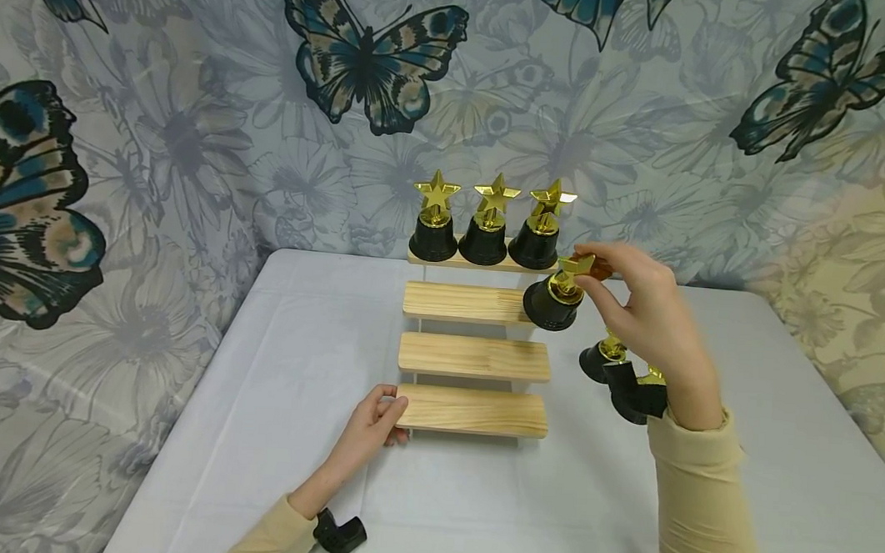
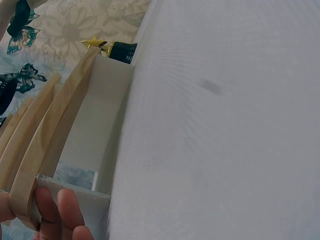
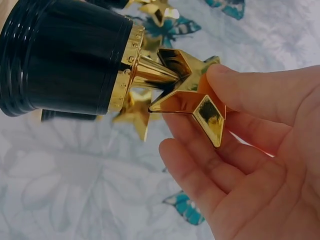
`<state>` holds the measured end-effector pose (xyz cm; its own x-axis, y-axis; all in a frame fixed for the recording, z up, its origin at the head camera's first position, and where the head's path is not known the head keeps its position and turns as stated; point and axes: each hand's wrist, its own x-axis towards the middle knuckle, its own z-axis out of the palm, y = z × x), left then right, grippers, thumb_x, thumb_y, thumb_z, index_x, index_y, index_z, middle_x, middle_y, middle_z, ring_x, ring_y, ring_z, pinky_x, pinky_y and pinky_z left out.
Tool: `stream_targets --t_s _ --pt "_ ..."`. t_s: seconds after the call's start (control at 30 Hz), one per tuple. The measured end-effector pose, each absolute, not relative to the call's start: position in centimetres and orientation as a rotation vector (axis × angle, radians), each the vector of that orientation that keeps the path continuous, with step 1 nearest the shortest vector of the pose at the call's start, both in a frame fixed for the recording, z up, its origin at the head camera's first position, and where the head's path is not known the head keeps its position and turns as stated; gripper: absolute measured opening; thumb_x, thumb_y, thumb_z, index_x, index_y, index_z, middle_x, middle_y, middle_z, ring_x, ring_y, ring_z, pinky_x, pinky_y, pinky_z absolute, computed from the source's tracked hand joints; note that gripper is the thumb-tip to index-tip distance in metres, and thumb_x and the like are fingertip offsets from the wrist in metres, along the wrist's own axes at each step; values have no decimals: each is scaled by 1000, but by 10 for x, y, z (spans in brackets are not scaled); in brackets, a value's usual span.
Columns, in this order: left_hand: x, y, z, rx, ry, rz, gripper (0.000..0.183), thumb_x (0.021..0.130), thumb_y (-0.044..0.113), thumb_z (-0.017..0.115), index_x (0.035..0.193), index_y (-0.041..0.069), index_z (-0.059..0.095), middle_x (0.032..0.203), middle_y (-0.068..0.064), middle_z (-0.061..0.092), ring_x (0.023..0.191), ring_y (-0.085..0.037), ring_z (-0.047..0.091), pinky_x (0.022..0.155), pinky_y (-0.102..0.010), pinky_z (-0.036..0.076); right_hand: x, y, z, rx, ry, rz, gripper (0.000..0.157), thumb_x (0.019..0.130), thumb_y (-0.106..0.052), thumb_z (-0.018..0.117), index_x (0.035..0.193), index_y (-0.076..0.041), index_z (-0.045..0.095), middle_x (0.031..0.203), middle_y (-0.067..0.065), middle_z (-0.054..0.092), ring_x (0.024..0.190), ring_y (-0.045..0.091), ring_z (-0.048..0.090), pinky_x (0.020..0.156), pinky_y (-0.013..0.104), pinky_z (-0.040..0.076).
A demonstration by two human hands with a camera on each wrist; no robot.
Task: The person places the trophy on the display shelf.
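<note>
My right hand (image 1: 647, 308) pinches a small star trophy (image 3: 65, 60) by its gold star, thumb on one side and fingers on the other. The trophy's black base overlaps the right end of the second tier from the top in the head view. A wooden step rack (image 1: 471, 412) with several light planks stands in the middle of the table. At its lowest plank, my left hand (image 1: 365, 427) grips the left end, with fingers (image 2: 70, 207) curled beneath the wood. Three matching trophies (image 1: 483, 242) stand in a row on the top tier.
To the right of the rack, more star trophies (image 1: 595, 362) are on the white-covered table (image 1: 289, 344), partly hidden by my right wrist and its black camera (image 1: 635, 395). A butterfly-print cloth (image 1: 216, 148) hangs close behind the rack.
</note>
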<state>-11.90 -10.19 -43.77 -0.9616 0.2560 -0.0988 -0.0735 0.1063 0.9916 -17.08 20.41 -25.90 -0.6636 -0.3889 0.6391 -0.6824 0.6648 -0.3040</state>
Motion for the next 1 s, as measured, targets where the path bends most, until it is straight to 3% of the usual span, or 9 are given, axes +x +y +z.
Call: stream_targets --t_s 0.43,0.73,1.0 --pt "-118 -101 -436 181 2151 1933 26 100 12 45 114 -9 45 77 -20 63 63 -31 60 54 -27 45 -193 174 -259 948 -2344 810 33 82 6 66 114 1 60 101 9 63 84 18 57 74 31 43" --pt "-119 -103 -437 191 2156 1932 26 99 14 46 114 -8 45 77 -21 63 64 -32 60 55 -28 46 -207 149 -258 1042 -2354 923 30 84 3 65 114 1 60 99 8 63 81 16 58 67 27 43" --pt "-119 -104 -437 208 2141 1934 29 100 15 45 117 -8 44 79 -15 63 68 -40 60 56 -29 46 -218 127 -263 1110 -2374 963 30 85 3 65 114 3 59 99 10 63 83 19 58 74 36 46"
